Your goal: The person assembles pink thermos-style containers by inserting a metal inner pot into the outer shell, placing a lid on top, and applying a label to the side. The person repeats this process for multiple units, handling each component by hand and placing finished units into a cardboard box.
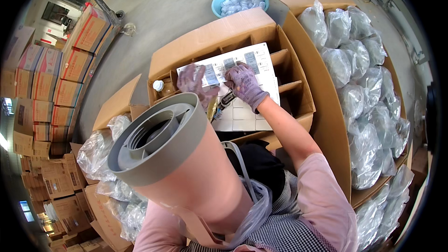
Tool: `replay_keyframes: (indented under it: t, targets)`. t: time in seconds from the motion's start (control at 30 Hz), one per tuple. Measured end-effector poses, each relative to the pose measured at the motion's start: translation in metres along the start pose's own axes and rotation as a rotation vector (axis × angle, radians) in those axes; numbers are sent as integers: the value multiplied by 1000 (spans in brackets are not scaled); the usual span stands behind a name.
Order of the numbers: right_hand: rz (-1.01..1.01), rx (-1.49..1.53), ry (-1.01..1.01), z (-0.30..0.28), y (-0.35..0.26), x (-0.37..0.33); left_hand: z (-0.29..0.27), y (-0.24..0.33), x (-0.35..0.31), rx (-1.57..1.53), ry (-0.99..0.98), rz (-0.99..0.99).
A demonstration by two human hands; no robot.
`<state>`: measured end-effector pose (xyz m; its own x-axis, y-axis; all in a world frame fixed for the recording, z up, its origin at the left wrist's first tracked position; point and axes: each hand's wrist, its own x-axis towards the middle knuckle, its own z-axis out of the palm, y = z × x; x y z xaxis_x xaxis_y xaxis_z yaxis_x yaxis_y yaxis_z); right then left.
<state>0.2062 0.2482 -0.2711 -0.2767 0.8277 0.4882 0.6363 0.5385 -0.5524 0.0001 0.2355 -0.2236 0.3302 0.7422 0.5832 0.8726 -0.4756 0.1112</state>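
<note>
A white sheet (254,110) with rows of labels and grey-blue printed patches lies across the top of a divided cardboard box (224,30). Over its left part is my left hand (192,84) in a purple-grey glove, fingers spread and slightly blurred. My right hand (246,83), gloved the same way, rests on the middle of the sheet with its fingers bent and pressed together at a patch. What they pinch, if anything, is hidden. Between the hands lies a dark tube-like item (226,99) beside a gold-coloured item (212,109), partly covered.
A pink cylinder with a grey rim (158,130) rises before my chest. Cartons of clear plastic-wrapped items (368,88) stand right, more bagged items (100,154) left. A white-capped bottle (159,86) sits in a box cell. Beyond are a blue basin (217,5) and stacked cartons (70,74).
</note>
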Motion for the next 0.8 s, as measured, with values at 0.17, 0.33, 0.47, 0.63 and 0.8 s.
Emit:
replay_keyframes:
  t: [0.17,0.33,0.47,0.63,0.8]
  targets:
    - [9,66,99,-1,7,-4,-3,-20,0,-198,19,-294]
    - [128,87,-35,-6,-2,3,3,-36,-12,-1331,-24,-655]
    - [28,96,42,-8,-11,9,6,-25,3,-1253,-68,-837]
    - [-60,124,30,7,-11,24,0,-18,8,-1308,-72,-861]
    - [-24,258,58,17,5,20,13,-24,13,-1333,-121,-830]
